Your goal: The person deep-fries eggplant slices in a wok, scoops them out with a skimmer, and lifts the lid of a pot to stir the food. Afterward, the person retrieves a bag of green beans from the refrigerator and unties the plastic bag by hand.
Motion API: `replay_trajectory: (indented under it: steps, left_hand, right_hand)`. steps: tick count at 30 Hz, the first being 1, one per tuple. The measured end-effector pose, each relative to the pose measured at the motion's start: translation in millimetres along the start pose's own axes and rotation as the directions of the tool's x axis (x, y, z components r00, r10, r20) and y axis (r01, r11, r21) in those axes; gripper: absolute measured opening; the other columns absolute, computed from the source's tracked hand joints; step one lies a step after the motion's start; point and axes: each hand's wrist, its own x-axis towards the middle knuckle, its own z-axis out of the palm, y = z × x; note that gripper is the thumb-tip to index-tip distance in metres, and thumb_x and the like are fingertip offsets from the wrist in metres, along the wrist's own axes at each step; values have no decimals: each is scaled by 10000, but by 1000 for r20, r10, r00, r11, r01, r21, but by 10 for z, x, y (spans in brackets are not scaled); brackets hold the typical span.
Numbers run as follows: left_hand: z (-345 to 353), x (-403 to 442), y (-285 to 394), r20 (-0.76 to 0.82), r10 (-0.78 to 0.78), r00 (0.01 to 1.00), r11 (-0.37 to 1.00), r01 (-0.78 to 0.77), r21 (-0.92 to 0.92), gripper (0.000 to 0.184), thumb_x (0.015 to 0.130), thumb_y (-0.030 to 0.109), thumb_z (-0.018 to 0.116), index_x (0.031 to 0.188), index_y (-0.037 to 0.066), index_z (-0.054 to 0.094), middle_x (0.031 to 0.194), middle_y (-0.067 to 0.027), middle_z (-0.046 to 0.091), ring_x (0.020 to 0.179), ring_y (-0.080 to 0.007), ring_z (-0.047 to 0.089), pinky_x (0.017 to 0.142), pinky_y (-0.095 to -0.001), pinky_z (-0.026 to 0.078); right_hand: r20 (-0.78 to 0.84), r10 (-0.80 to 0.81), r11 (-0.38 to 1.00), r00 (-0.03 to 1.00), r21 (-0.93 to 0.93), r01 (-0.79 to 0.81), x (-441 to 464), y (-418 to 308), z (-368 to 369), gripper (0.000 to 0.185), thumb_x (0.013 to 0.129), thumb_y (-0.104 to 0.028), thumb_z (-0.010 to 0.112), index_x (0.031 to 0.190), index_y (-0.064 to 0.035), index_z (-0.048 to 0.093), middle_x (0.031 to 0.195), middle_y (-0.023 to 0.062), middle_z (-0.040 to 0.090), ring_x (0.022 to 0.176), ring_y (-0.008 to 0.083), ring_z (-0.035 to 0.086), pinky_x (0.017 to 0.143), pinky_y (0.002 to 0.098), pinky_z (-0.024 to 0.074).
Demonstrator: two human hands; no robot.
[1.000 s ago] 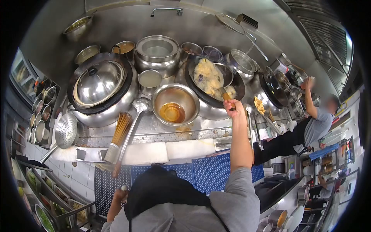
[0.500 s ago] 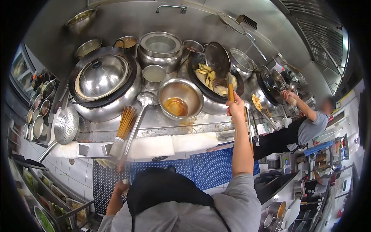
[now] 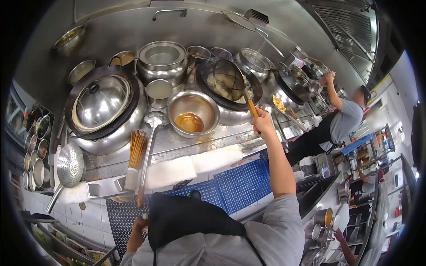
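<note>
My right hand grips the wooden handle of a round strainer. The strainer is over the right wok, where pale foaming oil shows beneath and beside it. Low at the left, my left hand is closed near my waist, around a small pale end of something I cannot make out. A steel bowl with amber liquid at its bottom stands left of my right hand. A ladle lies on the counter, its handle reaching down towards my left hand.
A domed lid covers the left wok. Nearer are a perforated skimmer, a bamboo brush and white towels along the counter edge. Pots line the back, under a tap. A co-worker stands at the right beside another wok.
The strainer has gone from low in the wok, among pale food pieces, to tilted up and then over the oil. The view has shifted. My left hand stays low.
</note>
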Motion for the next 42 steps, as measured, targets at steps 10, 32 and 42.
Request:
replay_trajectory:
  steps: [10,32,42]
  left_hand:
    - [-266,187,550,97,-218,971,961,231,-155,413,746,306,752,904,-73,716,868,-243,718,810,-315,733,724,-402,589]
    - [-70,304,450,83,-284,955,953,272,136,559,710,450,745,975,-42,725,974,-246,717,959,-358,706,830,-439,546]
    - [119,1,350,3,-376,927,926,376,-28,576,724,447,732,956,-79,714,952,-279,707,974,-366,705,823,-443,551]
  right_hand:
    - [-291,-240,934,926,-330,138,755,192,-331,658,764,-46,544,1422,-64,511,818,119,693,486,192,600,462,354,467]
    - [185,421,485,888,782,-393,1254,14,224,91,813,53,462,888,102,481,774,172,540,562,197,533,438,230,479]
    - [258,351,638,900,638,-432,1147,-42,204,176,830,15,503,993,66,460,777,179,574,514,174,528,394,202,445]
